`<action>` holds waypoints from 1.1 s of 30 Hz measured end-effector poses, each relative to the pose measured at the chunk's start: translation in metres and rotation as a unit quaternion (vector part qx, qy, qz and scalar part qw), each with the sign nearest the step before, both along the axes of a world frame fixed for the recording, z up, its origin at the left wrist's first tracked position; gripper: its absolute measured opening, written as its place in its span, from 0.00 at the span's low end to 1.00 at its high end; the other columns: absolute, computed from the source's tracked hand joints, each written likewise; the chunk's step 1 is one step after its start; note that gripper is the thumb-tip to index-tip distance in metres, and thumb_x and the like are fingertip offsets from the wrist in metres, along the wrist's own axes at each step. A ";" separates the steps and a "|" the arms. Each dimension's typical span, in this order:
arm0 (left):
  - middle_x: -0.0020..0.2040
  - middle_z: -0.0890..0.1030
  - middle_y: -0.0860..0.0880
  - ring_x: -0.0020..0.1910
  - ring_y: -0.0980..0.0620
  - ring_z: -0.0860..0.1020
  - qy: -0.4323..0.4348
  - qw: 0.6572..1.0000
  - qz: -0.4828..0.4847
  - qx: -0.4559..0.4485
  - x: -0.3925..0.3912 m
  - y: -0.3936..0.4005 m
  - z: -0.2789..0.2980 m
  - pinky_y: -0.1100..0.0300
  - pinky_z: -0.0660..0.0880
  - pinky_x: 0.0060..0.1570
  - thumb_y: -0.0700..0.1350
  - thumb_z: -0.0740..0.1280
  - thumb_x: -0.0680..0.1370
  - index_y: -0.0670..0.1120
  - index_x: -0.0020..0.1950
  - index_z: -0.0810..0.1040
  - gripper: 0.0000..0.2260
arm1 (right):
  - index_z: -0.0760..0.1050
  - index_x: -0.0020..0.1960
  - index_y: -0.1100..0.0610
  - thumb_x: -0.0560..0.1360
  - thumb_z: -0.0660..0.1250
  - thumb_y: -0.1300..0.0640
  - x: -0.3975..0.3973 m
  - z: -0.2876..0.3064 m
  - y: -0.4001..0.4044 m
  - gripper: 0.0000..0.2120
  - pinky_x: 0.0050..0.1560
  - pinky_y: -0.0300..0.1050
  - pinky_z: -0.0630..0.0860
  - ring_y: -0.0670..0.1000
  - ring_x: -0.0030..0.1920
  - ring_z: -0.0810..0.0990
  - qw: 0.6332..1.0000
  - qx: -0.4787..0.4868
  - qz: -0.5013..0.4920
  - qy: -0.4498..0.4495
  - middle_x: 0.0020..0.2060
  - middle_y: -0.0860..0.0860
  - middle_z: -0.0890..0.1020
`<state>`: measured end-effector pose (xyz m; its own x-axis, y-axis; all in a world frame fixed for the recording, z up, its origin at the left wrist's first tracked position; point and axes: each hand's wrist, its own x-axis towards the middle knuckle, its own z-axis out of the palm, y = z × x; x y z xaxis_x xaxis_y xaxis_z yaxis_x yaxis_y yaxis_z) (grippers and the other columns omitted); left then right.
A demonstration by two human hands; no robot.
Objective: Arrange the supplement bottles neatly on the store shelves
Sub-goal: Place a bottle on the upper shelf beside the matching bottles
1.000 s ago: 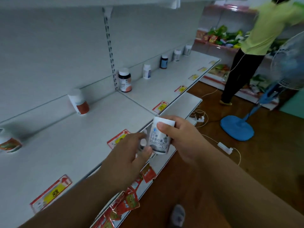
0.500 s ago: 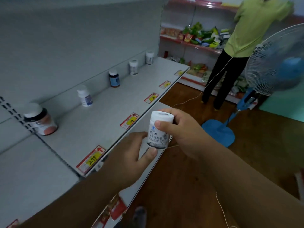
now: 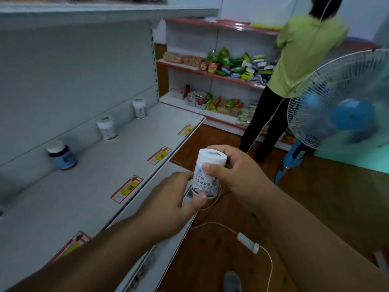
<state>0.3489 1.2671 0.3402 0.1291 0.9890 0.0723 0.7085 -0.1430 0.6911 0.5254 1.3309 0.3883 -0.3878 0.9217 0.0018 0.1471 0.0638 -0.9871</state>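
Bottle [image 3: 207,174] held upright, mid-frame, off shelf [image 3: 88,186] edge.
R hand [image 3: 235,175] gripping upper part, thumb on label; L hand [image 3: 170,204] pinching base w/ thumb.

The grey shelf [image 3: 88,186] carries three bottles standing upright along its back wall, well apart from one another. Taking the dark blue bottle [image 3: 63,155] as the mark, a white bottle [image 3: 107,127] stands farther along the wall, and a second white bottle [image 3: 139,107] farther still. Red-and-yellow price tags [image 3: 127,189] sit along the shelf's front edge.
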 end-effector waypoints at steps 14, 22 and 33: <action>0.76 0.63 0.58 0.72 0.56 0.63 0.073 0.957 0.269 -0.075 0.025 0.160 -0.015 0.50 0.64 0.70 0.81 0.43 0.66 0.61 0.76 0.56 0.43 | 0.74 0.64 0.45 0.75 0.72 0.53 -0.020 -0.005 0.238 0.19 0.48 0.39 0.82 0.45 0.54 0.81 0.967 0.003 0.241 -0.084 0.55 0.42 0.80; 0.71 0.70 0.52 0.67 0.50 0.70 0.131 0.928 0.339 -0.079 -0.053 0.247 -0.035 0.48 0.70 0.64 0.81 0.44 0.66 0.56 0.74 0.62 0.45 | 0.69 0.65 0.43 0.76 0.72 0.51 -0.113 -0.016 0.322 0.21 0.55 0.35 0.77 0.41 0.56 0.77 0.932 0.088 0.319 -0.144 0.55 0.36 0.76; 0.72 0.68 0.47 0.69 0.45 0.68 0.225 0.862 0.445 -0.096 -0.108 0.340 -0.039 0.47 0.69 0.66 0.67 0.64 0.73 0.52 0.74 0.63 0.34 | 0.71 0.69 0.50 0.71 0.76 0.49 -0.215 -0.039 0.447 0.29 0.50 0.38 0.69 0.47 0.56 0.75 0.860 0.276 0.337 -0.265 0.59 0.47 0.75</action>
<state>0.2407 1.6072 0.3013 -0.7136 0.6995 0.0374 0.6815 0.6809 0.2680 0.3100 1.7778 0.3492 -0.9155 0.4016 0.0255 0.3122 0.7489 -0.5845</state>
